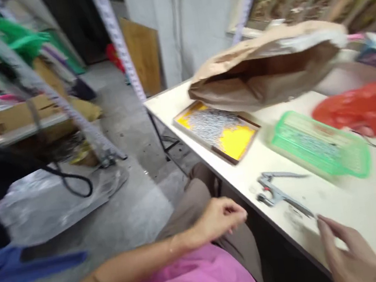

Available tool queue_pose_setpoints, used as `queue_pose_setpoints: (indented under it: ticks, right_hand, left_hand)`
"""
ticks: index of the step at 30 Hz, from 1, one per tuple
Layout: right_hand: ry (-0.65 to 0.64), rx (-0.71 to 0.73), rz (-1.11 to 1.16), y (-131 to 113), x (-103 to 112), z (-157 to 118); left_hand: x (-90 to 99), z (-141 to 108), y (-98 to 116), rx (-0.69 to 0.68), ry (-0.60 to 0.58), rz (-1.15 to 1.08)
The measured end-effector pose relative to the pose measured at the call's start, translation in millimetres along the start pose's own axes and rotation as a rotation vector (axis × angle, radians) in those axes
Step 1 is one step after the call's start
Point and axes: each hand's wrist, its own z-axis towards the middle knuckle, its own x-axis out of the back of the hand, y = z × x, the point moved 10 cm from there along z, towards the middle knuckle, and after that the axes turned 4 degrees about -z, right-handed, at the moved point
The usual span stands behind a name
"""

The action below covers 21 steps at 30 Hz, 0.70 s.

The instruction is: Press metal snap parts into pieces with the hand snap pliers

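My left hand [222, 220] is above my lap, its fingers curled and the thumb and fingertips close together. Whatever they may hold is too small or hidden to see. On the near right of the table, my right hand [352, 248] pinches thumb and forefinger right by the end of a handle of grey metal pliers [279, 193]. Blur hides whether the fingertips touch that handle or hold a tiny piece. The pliers lie with handles spread and a red part near the jaws. Small clear pieces [294, 214] are beside them.
A shallow yellow-bottomed tray [237, 141] holds many small silvery pieces. Behind it lies an open brown paper bag [262, 74]. A green translucent box [317, 143] with small pieces and a red plastic bag [354, 108] sit further right. A slotted metal post [117, 39] stands left.
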Motion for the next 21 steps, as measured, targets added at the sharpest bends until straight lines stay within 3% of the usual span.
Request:
queue_pose_setpoints:
  ticks: [4,7,9,13,17,21]
  right_hand:
    - [-0.027,0.102,-0.089,-34.5,-14.3,23.3]
    - [-0.141,0.147,-0.19,-38.6,-32.2,32.3]
    - [-0.203,0.146,-0.251,-35.9,-41.1,33.2]
    - [-0.316,0.091,-0.319,-26.3,-55.6,37.0]
    - [-0.415,0.027,-0.259,-17.7,-65.8,44.1]
    - [-0.443,0.015,-0.246,-17.0,-66.9,47.9]
  left_hand:
    - [15.1,44.6,84.0,-0.188,0.068,0.173]
    - [8.2,70.5,116.9,-0.259,0.064,0.236]
    - [-8.4,83.6,112.0,-0.207,-0.001,0.263]
    - [-40.9,108.7,72.5,-0.007,-0.102,0.331]
    - [-53.8,133.2,45.2,0.151,-0.113,0.383]
    - [-62.5,143.2,32.0,0.252,-0.159,0.439]
